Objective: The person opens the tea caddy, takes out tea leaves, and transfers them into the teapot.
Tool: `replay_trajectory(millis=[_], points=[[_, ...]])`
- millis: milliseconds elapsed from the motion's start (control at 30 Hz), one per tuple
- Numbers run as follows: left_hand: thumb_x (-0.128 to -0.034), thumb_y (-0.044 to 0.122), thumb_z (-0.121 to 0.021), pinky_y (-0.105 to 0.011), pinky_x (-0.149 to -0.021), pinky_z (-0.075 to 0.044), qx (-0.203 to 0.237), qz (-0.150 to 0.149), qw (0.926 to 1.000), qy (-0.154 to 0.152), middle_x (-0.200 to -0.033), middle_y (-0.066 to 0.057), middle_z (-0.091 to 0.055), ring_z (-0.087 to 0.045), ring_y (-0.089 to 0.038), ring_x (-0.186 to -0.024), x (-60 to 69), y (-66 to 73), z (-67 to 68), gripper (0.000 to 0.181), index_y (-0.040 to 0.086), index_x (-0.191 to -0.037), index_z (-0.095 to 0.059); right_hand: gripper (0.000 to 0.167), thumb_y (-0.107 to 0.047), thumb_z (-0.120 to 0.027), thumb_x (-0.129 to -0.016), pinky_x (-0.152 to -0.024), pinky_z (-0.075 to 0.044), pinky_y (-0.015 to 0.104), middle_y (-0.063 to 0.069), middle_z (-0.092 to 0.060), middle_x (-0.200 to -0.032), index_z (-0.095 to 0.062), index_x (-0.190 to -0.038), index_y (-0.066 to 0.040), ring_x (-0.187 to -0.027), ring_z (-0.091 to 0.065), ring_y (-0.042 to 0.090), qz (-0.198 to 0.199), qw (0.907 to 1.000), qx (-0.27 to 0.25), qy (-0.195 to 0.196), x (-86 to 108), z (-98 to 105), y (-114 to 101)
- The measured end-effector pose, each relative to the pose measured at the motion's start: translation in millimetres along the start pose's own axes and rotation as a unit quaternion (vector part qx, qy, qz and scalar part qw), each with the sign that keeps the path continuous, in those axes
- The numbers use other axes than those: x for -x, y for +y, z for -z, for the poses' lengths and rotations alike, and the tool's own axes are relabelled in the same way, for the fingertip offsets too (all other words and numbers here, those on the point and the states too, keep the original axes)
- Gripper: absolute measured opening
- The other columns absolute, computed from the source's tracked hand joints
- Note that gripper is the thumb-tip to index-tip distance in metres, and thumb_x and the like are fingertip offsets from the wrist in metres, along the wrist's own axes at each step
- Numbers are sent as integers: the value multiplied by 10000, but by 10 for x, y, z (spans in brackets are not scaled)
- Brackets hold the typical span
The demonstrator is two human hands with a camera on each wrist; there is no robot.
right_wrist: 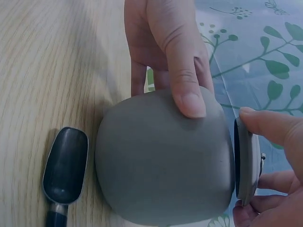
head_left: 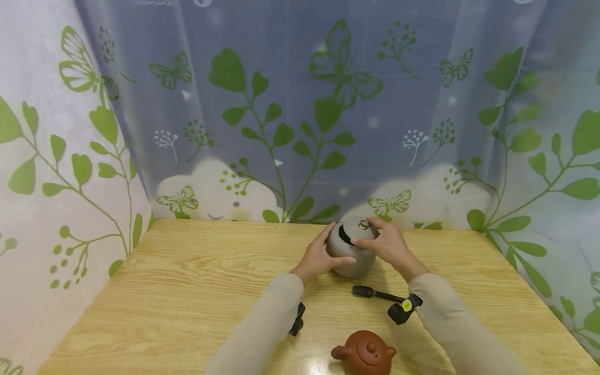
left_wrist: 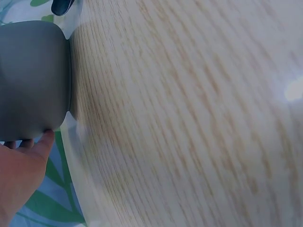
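Note:
A rounded grey jar (head_left: pixel 350 264) stands near the back of the wooden table. My left hand (head_left: pixel 320 258) grips it from the left, with the thumb across its front; the right wrist view shows that thumb (right_wrist: pixel 187 90) pressed on the jar wall. With the fingers and thumb of my right hand (head_left: pixel 392 245) I hold the jar's grey lid (head_left: pixel 358 230) by its edge. A small metal ring (head_left: pixel 363 224) tops this lid. It sits off the mouth, and a dark gap shows on its left side. In the left wrist view the jar's side (left_wrist: pixel 33 80) hides most of my left fingers.
A black scoop (right_wrist: pixel 65 165) lies on the table (head_left: pixel 211 291) in front of the jar, its handle pointing right under my right wrist. Closer to me is a reddish-brown clay teapot (head_left: pixel 370 357) with its lid on. A patterned curtain (head_left: pixel 281 104) hangs behind the table.

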State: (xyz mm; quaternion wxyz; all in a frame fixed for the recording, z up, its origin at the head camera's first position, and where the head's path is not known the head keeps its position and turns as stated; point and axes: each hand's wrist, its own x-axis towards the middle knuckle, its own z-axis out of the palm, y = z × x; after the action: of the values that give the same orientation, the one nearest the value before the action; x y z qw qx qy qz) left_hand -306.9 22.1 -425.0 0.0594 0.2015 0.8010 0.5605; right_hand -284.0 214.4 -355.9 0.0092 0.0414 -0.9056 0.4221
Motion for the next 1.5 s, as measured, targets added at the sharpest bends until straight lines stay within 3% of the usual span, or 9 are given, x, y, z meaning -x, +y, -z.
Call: replay_trajectory(millis=[267,400,1100,1500], points=[[-764,358,-817,-465,-1064,-377,14,-3,10000,-33,-1562,-73,-254,-297,-274,-1411,-1,-8,-3,1035,188,-1554,-171,785,-292,-769,-829,-980,-430,542,280,-394,-1442,-400,-1420,71,-1286,-418,443,500,9964,683,49,-68,-101,-16],[-769,350,-815,-461,-1059,-383,46,35,10000,-39,-1560,-75,-258,-303,-273,-1408,4,-6,-4,1029,192,-1554,-169,776,-301,-762,-834,-966,-439,545,288,-393,-1439,-407,-1416,70,-1271,-433,449,566,9939,942,11,-75,-123,-28],[-787,352,-801,-469,-1057,-384,12,23,10000,-54,-1564,-85,-246,-304,-280,-1407,24,35,4,1025,169,-1557,-150,808,-332,-741,-852,-1003,-399,569,269,-303,-1501,-353,-1463,26,-1325,-363,452,341,9968,698,-167,-48,-115,-12],[-787,378,-795,-467,-1065,-377,-118,-94,9999,-72,-1569,-67,-235,-298,-270,-1409,14,-7,1,1028,185,-1558,-143,807,-340,-738,-854,-993,-407,570,270,-314,-1495,-354,-1460,29,-1317,-374,454,548,9964,623,-162,-21,-112,15]])
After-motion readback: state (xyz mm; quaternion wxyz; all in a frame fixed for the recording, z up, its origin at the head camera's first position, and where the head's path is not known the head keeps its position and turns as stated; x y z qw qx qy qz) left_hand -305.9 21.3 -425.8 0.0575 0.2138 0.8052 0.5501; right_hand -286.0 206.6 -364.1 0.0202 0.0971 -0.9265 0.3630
